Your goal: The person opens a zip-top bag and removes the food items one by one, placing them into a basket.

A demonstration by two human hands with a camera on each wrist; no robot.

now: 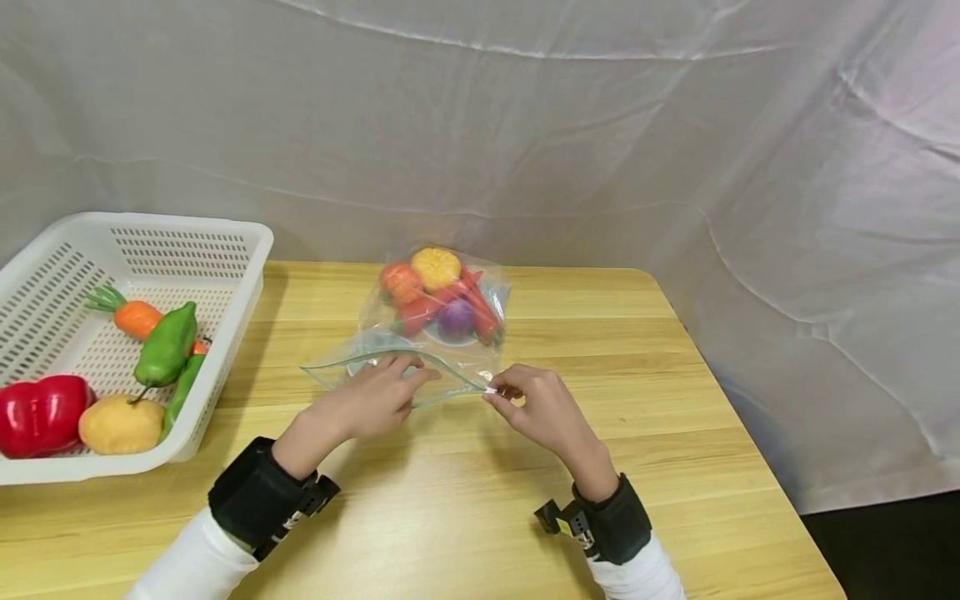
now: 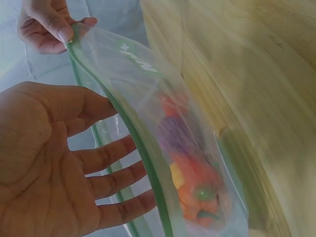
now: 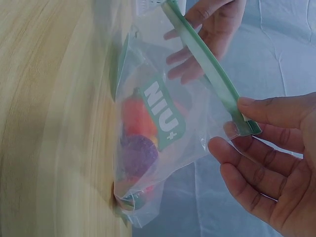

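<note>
A clear zip bag point(image 1: 431, 337) with a green-edged mouth lies on the table, holding several toy vegetables. Among them are a yellow pumpkin point(image 1: 436, 268), a purple round one point(image 1: 455, 318) and red peppers point(image 1: 483, 310). My right hand point(image 1: 542, 407) pinches the right corner of the bag's green strip point(image 3: 212, 74) between thumb and forefinger. At the bag's parted mouth, my left hand point(image 1: 378, 393) has its fingers point(image 2: 116, 182) spread and nearly straight, reaching in between the two green edges. Its thumb tip is right at the nearer edge.
To the left stands a white perforated basket point(image 1: 258, 250) with a carrot point(image 1: 137, 318), a green pepper point(image 1: 167, 343), a red bell pepper point(image 1: 52, 414) and a yellow potato-like piece point(image 1: 122, 423). A grey cloth point(image 1: 480, 125) hangs behind the wooden table point(image 1: 600, 333), whose right edge slopes away.
</note>
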